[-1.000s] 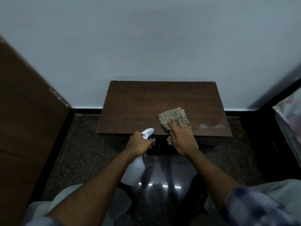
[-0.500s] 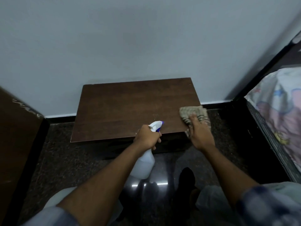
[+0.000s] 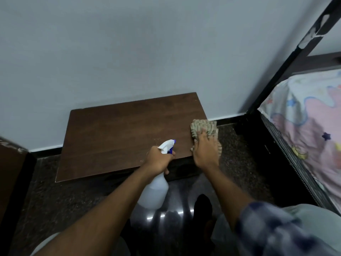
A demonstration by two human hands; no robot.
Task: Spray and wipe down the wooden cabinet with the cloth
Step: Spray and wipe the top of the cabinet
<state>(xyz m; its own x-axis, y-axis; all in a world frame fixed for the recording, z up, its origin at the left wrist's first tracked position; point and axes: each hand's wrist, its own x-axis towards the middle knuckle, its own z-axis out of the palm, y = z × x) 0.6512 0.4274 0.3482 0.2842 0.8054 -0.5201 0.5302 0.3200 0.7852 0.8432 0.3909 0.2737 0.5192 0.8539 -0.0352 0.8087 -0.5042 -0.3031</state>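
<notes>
A low dark wooden cabinet (image 3: 118,133) stands against the grey wall, its flat top facing me. My right hand (image 3: 204,150) presses a striped beige cloth (image 3: 203,126) on the top's right edge, and part of the cloth hangs over the side. My left hand (image 3: 158,159) grips a white spray bottle (image 3: 155,193) by its neck at the cabinet's front edge. The bottle's blue and white nozzle points over the top, and its body hangs below the hand.
A bed with a pink and white patterned sheet (image 3: 310,130) and a dark frame (image 3: 276,74) stands at the right. A brown wooden panel (image 3: 11,174) rises at the left. The floor (image 3: 60,196) is dark speckled stone; my knees show below.
My right hand has slid the cloth from the middle of the front edge to the cabinet's right edge. The view has swung right, bringing the bed in.
</notes>
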